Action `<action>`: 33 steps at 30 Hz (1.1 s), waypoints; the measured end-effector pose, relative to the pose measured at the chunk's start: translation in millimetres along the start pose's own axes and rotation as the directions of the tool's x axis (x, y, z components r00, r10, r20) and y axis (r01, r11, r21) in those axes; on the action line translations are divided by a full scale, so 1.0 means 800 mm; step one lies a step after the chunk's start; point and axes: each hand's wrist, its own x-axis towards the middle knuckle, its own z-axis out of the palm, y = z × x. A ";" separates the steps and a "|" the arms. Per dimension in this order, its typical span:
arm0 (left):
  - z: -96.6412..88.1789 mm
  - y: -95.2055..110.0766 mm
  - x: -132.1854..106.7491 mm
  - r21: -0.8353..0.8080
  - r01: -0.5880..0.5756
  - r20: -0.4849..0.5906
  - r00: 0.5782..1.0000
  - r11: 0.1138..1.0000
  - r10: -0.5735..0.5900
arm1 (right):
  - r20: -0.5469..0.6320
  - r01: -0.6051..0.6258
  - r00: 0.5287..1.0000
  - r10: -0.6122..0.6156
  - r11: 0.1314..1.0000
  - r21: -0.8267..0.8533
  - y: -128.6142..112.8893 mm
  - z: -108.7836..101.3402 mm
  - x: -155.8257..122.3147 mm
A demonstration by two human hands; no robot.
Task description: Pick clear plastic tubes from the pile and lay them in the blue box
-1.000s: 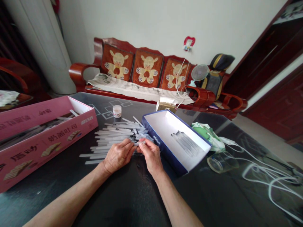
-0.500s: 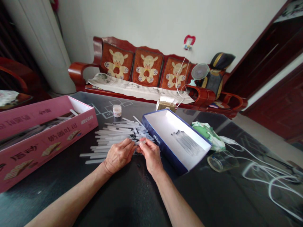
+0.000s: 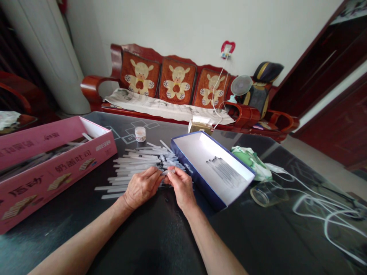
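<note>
Both hands close together and narrow at the near middle of the table: left hand (image 3: pixel 141 188) and right hand (image 3: pixel 182 188), fingertips meeting on a thin clear plastic stick (image 3: pixel 171 172), the exact grip partly hidden by the fingers. Beneath them, a black table (image 3: pixel 151 240). Along its left side, a long pink printed carton (image 3: pixel 57 172), open on top, with more sticks inside. Right of the hands, a shallow white box (image 3: pixel 193 151) with blue edges, a tight row of dark-tipped sticks (image 3: pixel 225 172) lying inside. Between carton and box, just beyond the hands, a loose fanned pile of clear sticks (image 3: pixel 134 165). Farther right, a white cable (image 3: pixel 325 214), a crumpled green-and-white plastic bag (image 3: pixel 250 162) and a clear cup (image 3: pixel 269 193) on its side. Near the far edge, a small cardboard box (image 3: pixel 200 126) and a small lidded jar (image 3: pixel 140 134).
</note>
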 end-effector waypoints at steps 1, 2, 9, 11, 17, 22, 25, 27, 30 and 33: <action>0.001 0.000 0.001 0.012 0.002 -0.002 1.000 1.000 -0.002 | 0.000 -0.002 1.000 0.002 1.000 0.012 0.001 -0.002 0.001; 0.001 0.000 0.002 0.026 0.009 -0.012 1.000 1.000 -0.009 | -0.012 0.000 1.000 0.000 1.000 0.023 0.002 -0.003 0.003; 0.002 -0.009 0.004 0.152 0.056 -0.079 0.996 0.987 -0.045 | -0.070 0.127 0.988 -0.135 0.985 -0.115 0.002 -0.015 0.009; 0.002 -0.011 0.003 0.155 0.062 -0.075 0.996 0.986 -0.051 | -0.006 0.191 0.980 -0.200 0.945 -0.266 0.000 -0.016 0.007; 0.003 -0.013 0.001 0.148 0.146 -0.159 0.980 0.978 -0.122 | 0.045 0.296 0.951 -0.307 0.851 -0.435 -0.002 -0.014 0.003; 0.004 -0.016 0.002 -0.011 0.207 -0.225 0.953 0.978 -0.204 | -0.039 0.275 0.946 -0.322 0.861 -0.428 -0.003 -0.013 0.004; 0.005 -0.018 0.001 -0.038 0.191 -0.223 0.955 0.981 -0.195 | -0.021 0.284 0.947 -0.322 0.862 -0.419 -0.001 -0.012 0.001; 0.006 -0.020 0.001 -0.023 0.192 -0.238 0.952 0.981 -0.192 | -0.002 0.293 0.946 -0.323 0.859 -0.419 0.000 -0.011 -0.001; 0.006 -0.022 -0.001 0.011 0.208 -0.251 0.947 0.978 -0.198 | 0.066 0.377 0.917 -0.392 0.804 -0.459 -0.001 -0.011 -0.002; 0.006 -0.021 -0.002 0.025 0.205 -0.244 0.950 0.978 -0.193 | 0.160 0.490 0.859 -0.487 0.688 -0.536 -0.005 -0.012 -0.003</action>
